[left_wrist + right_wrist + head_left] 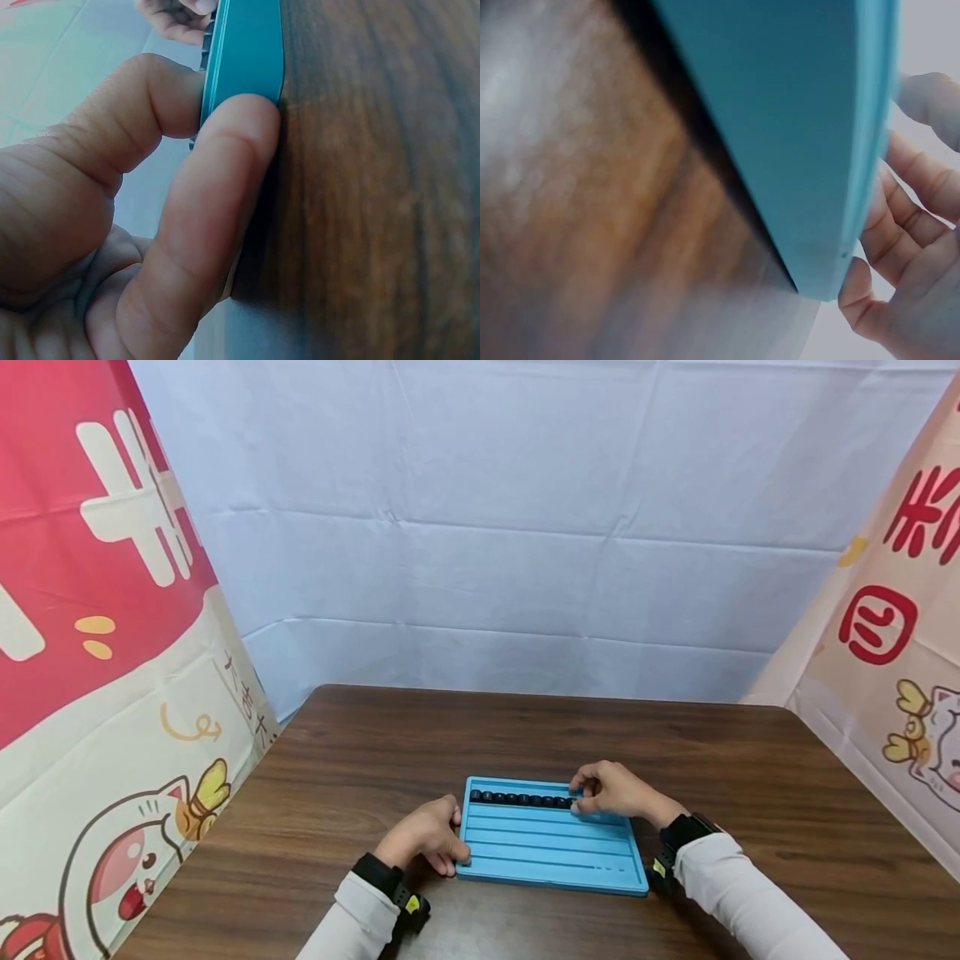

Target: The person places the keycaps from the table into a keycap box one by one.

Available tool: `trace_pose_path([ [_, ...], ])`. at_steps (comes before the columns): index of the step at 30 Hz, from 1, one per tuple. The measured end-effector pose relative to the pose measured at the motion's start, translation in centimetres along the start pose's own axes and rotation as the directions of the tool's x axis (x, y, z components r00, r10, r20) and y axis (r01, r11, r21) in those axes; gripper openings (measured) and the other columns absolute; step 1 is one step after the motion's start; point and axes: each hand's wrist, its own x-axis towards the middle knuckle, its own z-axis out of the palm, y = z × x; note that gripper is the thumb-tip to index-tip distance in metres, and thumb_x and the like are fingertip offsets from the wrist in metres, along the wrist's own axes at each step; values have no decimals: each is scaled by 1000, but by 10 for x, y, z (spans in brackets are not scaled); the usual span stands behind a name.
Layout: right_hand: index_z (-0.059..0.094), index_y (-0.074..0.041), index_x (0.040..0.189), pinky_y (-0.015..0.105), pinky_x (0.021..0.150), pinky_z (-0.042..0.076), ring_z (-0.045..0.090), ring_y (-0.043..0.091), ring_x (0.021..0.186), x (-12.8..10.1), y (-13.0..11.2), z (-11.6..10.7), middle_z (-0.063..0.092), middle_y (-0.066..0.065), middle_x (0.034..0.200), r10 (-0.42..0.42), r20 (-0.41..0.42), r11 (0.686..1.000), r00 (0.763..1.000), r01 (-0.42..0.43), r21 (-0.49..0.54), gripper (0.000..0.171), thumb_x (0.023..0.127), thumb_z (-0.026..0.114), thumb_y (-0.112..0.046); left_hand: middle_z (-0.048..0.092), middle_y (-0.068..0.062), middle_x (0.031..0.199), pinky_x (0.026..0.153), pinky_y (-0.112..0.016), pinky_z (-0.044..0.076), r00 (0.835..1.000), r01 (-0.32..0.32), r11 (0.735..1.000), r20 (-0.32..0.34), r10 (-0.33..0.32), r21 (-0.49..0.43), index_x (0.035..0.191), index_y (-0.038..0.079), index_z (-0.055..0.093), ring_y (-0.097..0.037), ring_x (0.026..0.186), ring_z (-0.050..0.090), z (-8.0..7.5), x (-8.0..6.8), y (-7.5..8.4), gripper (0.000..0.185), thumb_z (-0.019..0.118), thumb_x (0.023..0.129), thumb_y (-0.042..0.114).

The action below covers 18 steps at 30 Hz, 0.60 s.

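A shallow light-blue tray [551,874] with raised ridges running along it lies on the table. Small black rounded blocks [517,798] stand side by side in its farthest groove, starting from the left end. My left hand [429,835] holds the tray's left edge, thumb over the rim and fingers along the side wall. Over the far right part of the tray, my right hand [615,791] has its thumb and index finger curled around the block at the right end of the row. That block is mostly hidden by the fingers, and the right wrist view shows only the tray's side before them.
The brown wooden table [360,743] extends around the tray on all sides. A pale blue cloth [480,568] hangs behind it. Printed cloths hang at the left [172,710] and at the right [885,693].
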Motion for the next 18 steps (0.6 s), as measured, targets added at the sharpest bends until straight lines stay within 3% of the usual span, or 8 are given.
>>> trace_pose_path([
  [18, 60, 3, 110, 26, 56, 42, 49, 13, 62, -2, -2, -1, 54, 0, 75, -36, 1, 999, 999, 36, -37, 36, 86, 68, -23, 60, -17, 59, 42, -30, 51, 999, -15, 1000, 50, 16, -7, 94, 0, 40, -18, 43, 58, -5, 2, 0, 39, 71, 70, -5],
])
